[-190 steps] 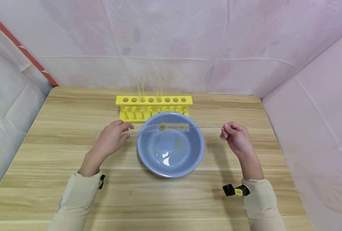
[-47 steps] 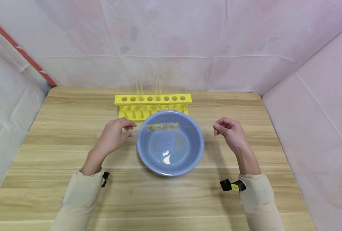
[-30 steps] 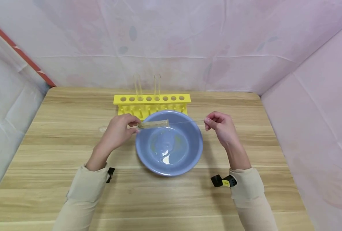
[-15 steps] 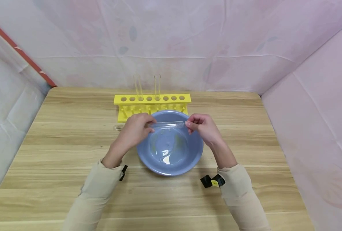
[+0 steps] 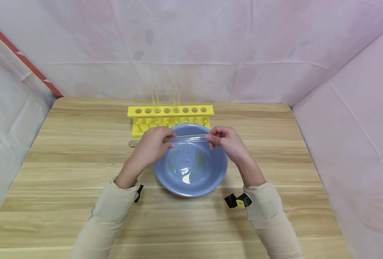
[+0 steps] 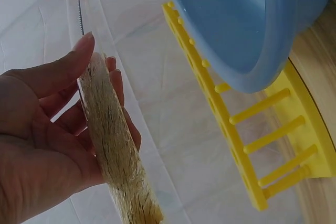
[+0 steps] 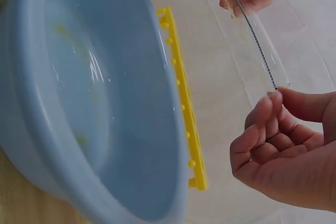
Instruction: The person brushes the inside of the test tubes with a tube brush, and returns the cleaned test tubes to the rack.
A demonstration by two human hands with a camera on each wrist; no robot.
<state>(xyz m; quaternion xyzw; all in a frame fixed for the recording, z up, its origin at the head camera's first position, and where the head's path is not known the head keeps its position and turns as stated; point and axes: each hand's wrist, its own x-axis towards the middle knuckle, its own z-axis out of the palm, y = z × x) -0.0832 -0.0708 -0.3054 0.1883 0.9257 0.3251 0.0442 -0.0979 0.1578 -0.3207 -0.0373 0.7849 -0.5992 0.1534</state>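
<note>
My left hand (image 5: 152, 144) holds a clear glass test tube (image 5: 191, 138) level above the blue basin (image 5: 191, 189), thumb and fingers curled round its middle. Inside the tube is a test tube brush, its pale bristles (image 6: 118, 140) packed against the glass beside my left palm. The twisted wire stem (image 7: 257, 43) runs out towards the tube's mouth. There my right hand (image 5: 227, 142) pinches the stem's end between thumb and forefinger. The tube's rounded end shows left of my left hand in the head view.
Behind the basin stands a yellow test tube rack (image 5: 170, 112), with one upright glass tube (image 5: 155, 99) and another tube (image 5: 176, 98) in it. Some yellowish liquid (image 7: 81, 140) lies in the basin. Draped sheets (image 5: 191, 46) wall the wooden table (image 5: 81, 118) at back and sides.
My right hand has moved left, pushing the brush deep into the tube until its fingers came to the mouth. My left hand and the tube shifted right. Little moved in the last half second.
</note>
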